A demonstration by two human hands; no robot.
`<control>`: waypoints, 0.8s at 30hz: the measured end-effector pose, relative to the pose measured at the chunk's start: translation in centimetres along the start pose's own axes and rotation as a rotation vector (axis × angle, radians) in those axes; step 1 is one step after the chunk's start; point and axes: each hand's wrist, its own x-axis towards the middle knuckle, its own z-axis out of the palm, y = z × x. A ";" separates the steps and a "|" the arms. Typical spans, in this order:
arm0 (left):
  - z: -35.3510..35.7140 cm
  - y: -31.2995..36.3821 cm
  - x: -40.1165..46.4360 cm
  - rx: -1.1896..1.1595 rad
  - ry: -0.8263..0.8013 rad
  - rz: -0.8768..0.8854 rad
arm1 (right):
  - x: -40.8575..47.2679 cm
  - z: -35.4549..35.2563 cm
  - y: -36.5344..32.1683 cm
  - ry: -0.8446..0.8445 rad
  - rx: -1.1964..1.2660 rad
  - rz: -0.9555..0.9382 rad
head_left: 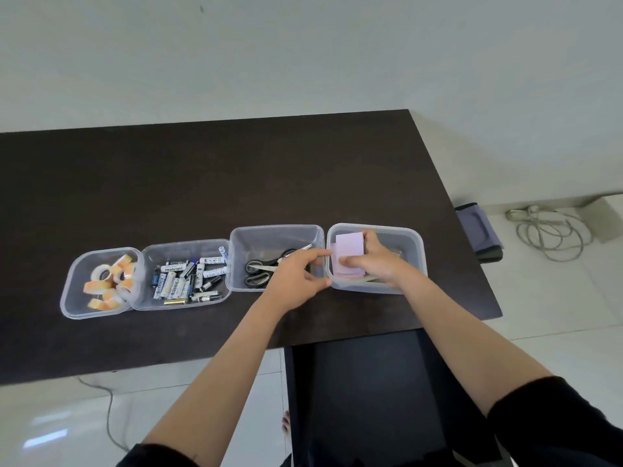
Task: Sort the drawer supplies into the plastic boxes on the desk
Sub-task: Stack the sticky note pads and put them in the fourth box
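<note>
Several clear plastic boxes stand in a row on the dark desk [202, 183]. The leftmost box [72, 291] holds tape rolls [113, 281]. The box beside it [148, 254] is full of batteries [188, 279]. The third box [236, 237] contains scissors [266, 266]. My right hand [381, 261] holds a pale pink pad of notes [349, 252] inside the rightmost box [416, 241]. My left hand [300, 274] hovers over the scissors box, its fingers reaching to the rim between the two right boxes. The open drawer [371, 392] below the desk edge looks dark inside.
A grey bag [478, 230] sits on the floor off the desk's right edge, with a coiled cable [546, 230] beyond it. Another cable [108, 412] runs over the white floor tiles under the desk's front left.
</note>
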 end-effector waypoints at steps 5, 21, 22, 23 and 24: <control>0.1 -0.4 0.5 0.007 0.005 0.016 | 0.1 0.3 0.0 0.097 -0.310 -0.021; 0.2 -0.4 0.4 0.015 0.056 0.037 | -0.9 -1.2 1.5 0.175 -0.264 -0.054; 0.3 -0.4 0.4 0.016 0.055 0.038 | -1.0 -1.2 1.6 0.174 -0.262 -0.060; 0.3 -0.5 0.4 0.013 0.055 0.041 | -1.0 -1.3 1.7 0.169 -0.245 -0.064; 0.3 -0.5 0.4 0.009 0.057 0.045 | -1.0 -1.4 1.7 0.162 -0.214 -0.064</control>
